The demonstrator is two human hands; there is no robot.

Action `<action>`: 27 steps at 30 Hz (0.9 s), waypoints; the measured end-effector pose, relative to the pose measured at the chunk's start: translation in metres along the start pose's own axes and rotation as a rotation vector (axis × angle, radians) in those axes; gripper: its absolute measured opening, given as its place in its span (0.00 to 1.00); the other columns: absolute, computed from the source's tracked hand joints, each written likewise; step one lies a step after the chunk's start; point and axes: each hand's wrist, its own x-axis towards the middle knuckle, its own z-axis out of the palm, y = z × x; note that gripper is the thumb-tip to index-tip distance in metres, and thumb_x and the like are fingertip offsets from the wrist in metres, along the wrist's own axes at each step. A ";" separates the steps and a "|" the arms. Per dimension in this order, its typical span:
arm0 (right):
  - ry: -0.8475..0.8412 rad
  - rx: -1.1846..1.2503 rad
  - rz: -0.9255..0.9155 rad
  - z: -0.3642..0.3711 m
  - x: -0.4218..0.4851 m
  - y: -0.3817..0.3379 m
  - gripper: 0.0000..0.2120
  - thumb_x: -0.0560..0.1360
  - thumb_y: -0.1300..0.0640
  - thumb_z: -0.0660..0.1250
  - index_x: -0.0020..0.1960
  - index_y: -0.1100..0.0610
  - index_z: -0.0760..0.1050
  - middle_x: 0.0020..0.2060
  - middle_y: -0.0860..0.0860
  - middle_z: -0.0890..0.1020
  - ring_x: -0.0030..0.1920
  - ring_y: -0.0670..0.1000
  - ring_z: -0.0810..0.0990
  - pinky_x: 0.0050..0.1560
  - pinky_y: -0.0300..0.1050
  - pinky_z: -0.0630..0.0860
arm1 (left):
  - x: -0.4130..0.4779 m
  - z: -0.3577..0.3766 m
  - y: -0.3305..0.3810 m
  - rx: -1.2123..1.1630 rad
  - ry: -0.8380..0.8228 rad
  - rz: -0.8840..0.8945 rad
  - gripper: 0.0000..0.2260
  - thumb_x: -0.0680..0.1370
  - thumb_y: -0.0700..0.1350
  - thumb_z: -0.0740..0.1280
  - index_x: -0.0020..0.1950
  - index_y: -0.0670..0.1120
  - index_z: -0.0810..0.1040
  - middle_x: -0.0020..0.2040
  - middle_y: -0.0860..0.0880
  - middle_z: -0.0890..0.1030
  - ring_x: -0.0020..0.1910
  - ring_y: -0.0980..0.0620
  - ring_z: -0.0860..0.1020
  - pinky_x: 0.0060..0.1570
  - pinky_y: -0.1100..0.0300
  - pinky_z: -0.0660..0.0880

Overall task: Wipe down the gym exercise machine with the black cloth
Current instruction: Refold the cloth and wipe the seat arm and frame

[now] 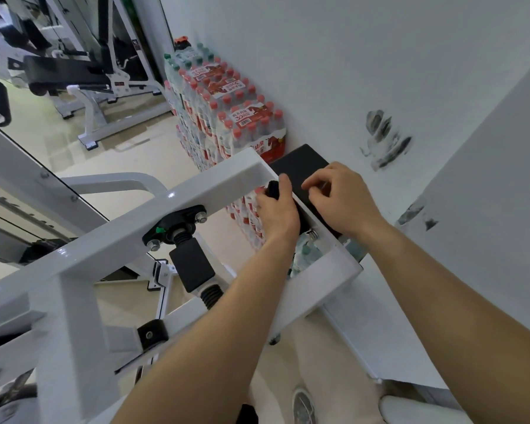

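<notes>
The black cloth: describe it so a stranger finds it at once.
Follow the white machine frame to its far end by the wall. There the left hand grips the black cloth, a bunched wad, unlike the flat black pad beside it.

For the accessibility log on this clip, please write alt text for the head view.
A person's left hand grips a bunched black cloth against the white frame of a gym machine, while the right hand rests with curled fingers on its black pad. Shrink-wrapped packs of bottled water are stacked by the white wall behind.
</notes>
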 end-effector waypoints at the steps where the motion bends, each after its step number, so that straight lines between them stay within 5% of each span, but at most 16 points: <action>1: 0.001 0.001 0.009 -0.001 0.000 0.002 0.08 0.78 0.58 0.66 0.48 0.49 0.82 0.47 0.46 0.77 0.41 0.43 0.77 0.48 0.39 0.74 | 0.000 0.002 0.002 -0.034 -0.013 -0.029 0.30 0.78 0.67 0.57 0.73 0.49 0.66 0.64 0.46 0.75 0.63 0.44 0.73 0.68 0.43 0.68; 6: 0.005 0.014 0.036 0.001 0.002 0.005 0.09 0.77 0.58 0.65 0.47 0.48 0.82 0.47 0.46 0.77 0.40 0.42 0.77 0.45 0.36 0.70 | -0.004 0.007 0.002 -0.015 0.024 -0.038 0.20 0.85 0.57 0.48 0.66 0.49 0.72 0.59 0.47 0.75 0.57 0.47 0.73 0.66 0.48 0.68; 11: -0.001 0.025 0.020 0.002 0.003 0.005 0.09 0.77 0.59 0.65 0.47 0.49 0.82 0.47 0.46 0.78 0.41 0.43 0.77 0.45 0.33 0.71 | -0.006 0.008 0.004 0.097 0.041 -0.010 0.18 0.86 0.51 0.48 0.67 0.45 0.72 0.55 0.48 0.74 0.54 0.48 0.72 0.54 0.56 0.65; 15: 0.003 0.025 0.015 0.003 0.004 0.006 0.08 0.78 0.59 0.65 0.48 0.49 0.82 0.48 0.47 0.78 0.42 0.43 0.78 0.45 0.31 0.70 | -0.021 0.006 -0.008 0.245 -0.027 0.076 0.14 0.86 0.49 0.50 0.59 0.45 0.73 0.45 0.52 0.74 0.42 0.54 0.72 0.40 0.61 0.65; 23: 0.021 0.010 0.006 0.002 0.007 0.001 0.09 0.77 0.59 0.65 0.47 0.50 0.83 0.47 0.46 0.78 0.40 0.43 0.77 0.43 0.30 0.70 | 0.011 0.000 0.010 0.157 0.014 -0.087 0.17 0.86 0.51 0.51 0.65 0.43 0.71 0.52 0.46 0.73 0.51 0.47 0.71 0.55 0.53 0.68; 27: 0.035 -0.015 0.023 0.003 0.008 -0.001 0.08 0.77 0.59 0.65 0.47 0.50 0.83 0.46 0.46 0.77 0.39 0.43 0.77 0.42 0.30 0.69 | -0.001 0.001 -0.012 0.244 -0.095 -0.077 0.16 0.86 0.51 0.50 0.57 0.44 0.72 0.51 0.45 0.77 0.50 0.46 0.76 0.56 0.51 0.74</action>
